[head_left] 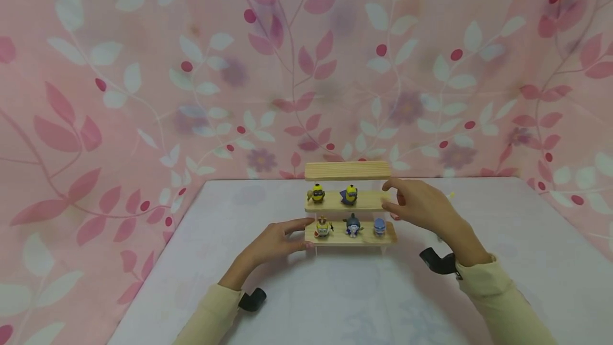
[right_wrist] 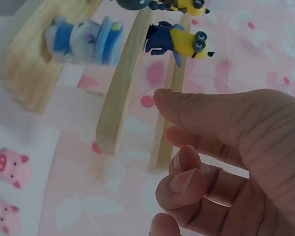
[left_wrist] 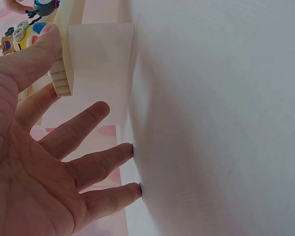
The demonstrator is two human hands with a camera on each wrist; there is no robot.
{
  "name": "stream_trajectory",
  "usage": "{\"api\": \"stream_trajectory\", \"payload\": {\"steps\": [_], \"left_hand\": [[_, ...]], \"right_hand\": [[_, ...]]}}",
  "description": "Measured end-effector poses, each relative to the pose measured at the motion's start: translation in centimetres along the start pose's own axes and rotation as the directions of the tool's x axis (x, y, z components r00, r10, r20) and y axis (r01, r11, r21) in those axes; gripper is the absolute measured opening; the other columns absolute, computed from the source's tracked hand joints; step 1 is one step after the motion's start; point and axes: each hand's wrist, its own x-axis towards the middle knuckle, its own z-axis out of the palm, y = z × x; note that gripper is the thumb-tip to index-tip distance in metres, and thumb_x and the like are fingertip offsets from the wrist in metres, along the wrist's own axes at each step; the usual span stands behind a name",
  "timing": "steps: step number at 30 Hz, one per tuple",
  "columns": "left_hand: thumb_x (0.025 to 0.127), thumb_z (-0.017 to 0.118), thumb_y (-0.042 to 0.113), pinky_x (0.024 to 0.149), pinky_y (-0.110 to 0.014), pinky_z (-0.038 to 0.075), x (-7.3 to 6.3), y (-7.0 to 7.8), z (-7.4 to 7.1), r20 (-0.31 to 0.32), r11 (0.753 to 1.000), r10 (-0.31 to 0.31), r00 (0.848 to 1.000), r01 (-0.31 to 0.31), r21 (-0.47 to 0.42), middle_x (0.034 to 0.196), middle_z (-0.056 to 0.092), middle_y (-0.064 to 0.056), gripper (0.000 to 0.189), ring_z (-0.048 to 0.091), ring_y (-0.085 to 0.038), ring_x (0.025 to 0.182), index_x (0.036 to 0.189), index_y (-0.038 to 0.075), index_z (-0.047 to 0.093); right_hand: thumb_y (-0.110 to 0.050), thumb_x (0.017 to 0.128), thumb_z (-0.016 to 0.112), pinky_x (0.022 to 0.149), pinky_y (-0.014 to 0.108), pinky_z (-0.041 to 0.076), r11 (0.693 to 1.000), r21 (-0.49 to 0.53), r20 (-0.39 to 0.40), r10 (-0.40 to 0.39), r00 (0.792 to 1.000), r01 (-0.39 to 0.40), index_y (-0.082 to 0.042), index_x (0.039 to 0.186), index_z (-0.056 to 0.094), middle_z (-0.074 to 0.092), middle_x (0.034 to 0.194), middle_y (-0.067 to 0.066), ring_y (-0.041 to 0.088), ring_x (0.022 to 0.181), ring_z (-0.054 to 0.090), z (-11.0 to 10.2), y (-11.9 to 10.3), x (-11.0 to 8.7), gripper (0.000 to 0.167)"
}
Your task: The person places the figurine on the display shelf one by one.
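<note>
A three-tier wooden display shelf (head_left: 347, 171) stands on the table. My left hand (head_left: 280, 241) pinches the left end of its lowest board (left_wrist: 64, 73) between thumb and index finger, the other fingers spread. My right hand (head_left: 421, 204) is at the right end of the middle board (head_left: 375, 201), its thumb and index finger apart with nothing between them. Two yellow goggled figurines stand on that board, one with a blue cape (head_left: 351, 195), the other in dark clothes (head_left: 317, 194). Below are a crowned yellow figurine (head_left: 322, 227), a dark-hooded figurine (head_left: 353, 226) and a pale blue figurine (head_left: 379, 227).
Pink pig-face pieces (right_wrist: 12, 168) lie beside the shelf's right side. A small yellow item (head_left: 451, 194) shows behind my right hand. The white tabletop (head_left: 306, 302) ends at a pink floral backdrop (head_left: 306, 68) close behind the shelf.
</note>
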Motion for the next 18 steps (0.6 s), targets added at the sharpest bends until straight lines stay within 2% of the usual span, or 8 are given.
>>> {"api": "stream_trajectory", "payload": {"steps": [6, 12, 18], "left_hand": [[0.086, 0.072, 0.053, 0.107, -0.051, 0.038, -0.1, 0.0, 0.0, -0.003, 1.000, 0.012, 1.000, -0.012, -0.008, 0.135, 0.060, 0.003, 0.063, 0.046, -0.022, 0.134, 0.143, 0.036, 0.052], [0.086, 0.073, 0.051, 0.106, -0.052, 0.038, -0.1, 0.1, 0.0, -0.007, 1.000, 0.021, 1.000, -0.021, -0.006, 0.134, 0.061, 0.002, 0.062, 0.046, -0.023, 0.133, 0.143, 0.035, 0.053], [0.086, 0.073, 0.051, 0.107, -0.051, 0.038, -0.1, 0.0, 0.0, -0.004, 1.000, 0.023, 1.000, -0.023, -0.013, 0.134, 0.061, 0.003, 0.062, 0.046, -0.021, 0.134, 0.143, 0.036, 0.053]], "right_hand": [[-0.028, 0.088, 0.075, 0.046, 0.029, 0.033, 1.000, -0.010, -0.007, 0.017, 1.000, -0.017, -0.010, 0.117, 0.064, 0.048, 0.064, -0.003, 0.013, 0.052, 0.041, -0.1, 1.2, -0.9, 0.036], [-0.030, 0.089, 0.074, 0.047, 0.030, 0.034, 0.998, 0.001, 0.023, 0.067, 0.997, -0.067, -0.010, 0.120, 0.063, 0.050, 0.067, -0.004, 0.014, 0.053, 0.042, -0.3, 2.5, -1.8, 0.039], [-0.029, 0.088, 0.075, 0.047, 0.030, 0.035, 0.997, 0.001, 0.035, 0.079, 0.996, -0.079, -0.009, 0.118, 0.064, 0.050, 0.067, -0.004, 0.014, 0.053, 0.043, -0.2, 3.8, -2.5, 0.038]]}}
